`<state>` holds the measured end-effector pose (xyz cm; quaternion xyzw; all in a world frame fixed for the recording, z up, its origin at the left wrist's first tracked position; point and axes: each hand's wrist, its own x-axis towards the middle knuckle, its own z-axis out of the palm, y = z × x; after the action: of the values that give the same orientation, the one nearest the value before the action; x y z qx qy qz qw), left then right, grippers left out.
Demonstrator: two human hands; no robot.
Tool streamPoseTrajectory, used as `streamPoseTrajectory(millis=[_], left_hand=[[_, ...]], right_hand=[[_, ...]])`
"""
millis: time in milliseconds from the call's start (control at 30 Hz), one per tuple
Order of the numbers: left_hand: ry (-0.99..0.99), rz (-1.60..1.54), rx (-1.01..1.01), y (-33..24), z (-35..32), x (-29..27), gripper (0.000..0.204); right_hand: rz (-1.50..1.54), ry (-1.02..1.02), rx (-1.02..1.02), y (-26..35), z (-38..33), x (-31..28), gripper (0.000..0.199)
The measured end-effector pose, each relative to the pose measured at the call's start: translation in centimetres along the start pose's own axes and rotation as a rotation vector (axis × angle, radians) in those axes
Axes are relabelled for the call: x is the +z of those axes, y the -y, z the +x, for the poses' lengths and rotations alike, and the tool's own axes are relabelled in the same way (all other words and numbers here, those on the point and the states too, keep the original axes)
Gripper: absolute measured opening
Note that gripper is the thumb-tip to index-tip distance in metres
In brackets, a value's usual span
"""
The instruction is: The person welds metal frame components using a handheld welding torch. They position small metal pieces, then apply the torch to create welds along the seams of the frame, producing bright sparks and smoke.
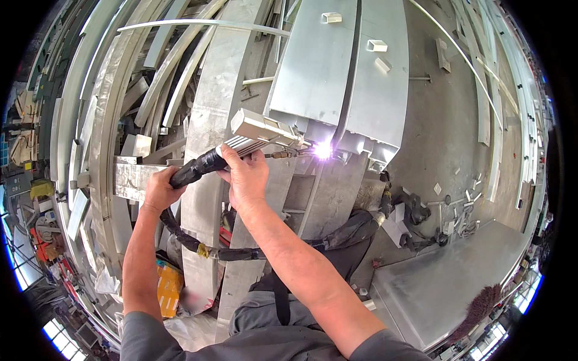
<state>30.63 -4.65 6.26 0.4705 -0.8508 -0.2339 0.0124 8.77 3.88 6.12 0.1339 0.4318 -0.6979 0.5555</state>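
A handheld welding gun (262,129) points to the right, its silver finned body leading to a narrow nozzle. My right hand (247,177) is closed around the underside of the body, near its rear. Further back, my left hand (161,190) is wrapped round the black-taped handle (197,169). A white-violet glare (323,150) burns at the nozzle tip, by the near ends of two long silver metal box sections (314,66) lying side by side with a dark gap between them. The glare hides the exact contact point. From the handle, a black-wrapped cable (238,254) loops down across my lap.
Long metal bars (162,72) lie piled at the left. Short tube offcuts (377,46) rest on the right section. Wide metal beams (208,126) run beneath the work. A flat metal sheet (445,277) lies at lower right, with scraps (448,225) on the floor behind it.
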Motion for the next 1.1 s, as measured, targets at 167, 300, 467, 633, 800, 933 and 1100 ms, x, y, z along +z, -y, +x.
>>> streamPoseTrajectory(millis=[167, 300, 467, 633, 800, 933, 1100], left_hand=[[0.038, -0.034, -0.060, -0.1, 0.1, 0.0, 0.031], [0.064, -0.071, -0.061, -0.3, 0.1, -0.2, 0.029], [0.091, -0.101, -0.083, -0.3, 0.0, -0.5, 0.026], [0.059, -0.064, -0.052, -0.5, -0.2, -0.9, 0.026], [0.102, -0.053, -0.094, -0.8, -0.1, -1.2, 0.028], [0.065, -0.067, -0.107, -1.0, -0.6, -0.9, 0.030], [0.055, -0.040, -0.073, -0.8, -1.2, -1.1, 0.032]], right_hand=[[0.022, 0.022, -0.024, -0.4, 0.3, -0.2, 0.041], [0.003, 0.017, -0.016, -0.4, 0.5, -0.2, 0.040], [-0.055, -0.019, 0.012, 0.0, 0.4, 0.1, 0.037], [-0.088, -0.005, 0.007, 0.0, 0.5, 0.1, 0.037], [-0.012, 0.019, -0.008, -0.1, 0.4, 0.2, 0.039], [-0.034, 0.024, 0.019, 0.5, -0.3, 0.2, 0.040], [-0.005, 0.049, 0.032, 0.8, -0.9, -0.1, 0.040]])
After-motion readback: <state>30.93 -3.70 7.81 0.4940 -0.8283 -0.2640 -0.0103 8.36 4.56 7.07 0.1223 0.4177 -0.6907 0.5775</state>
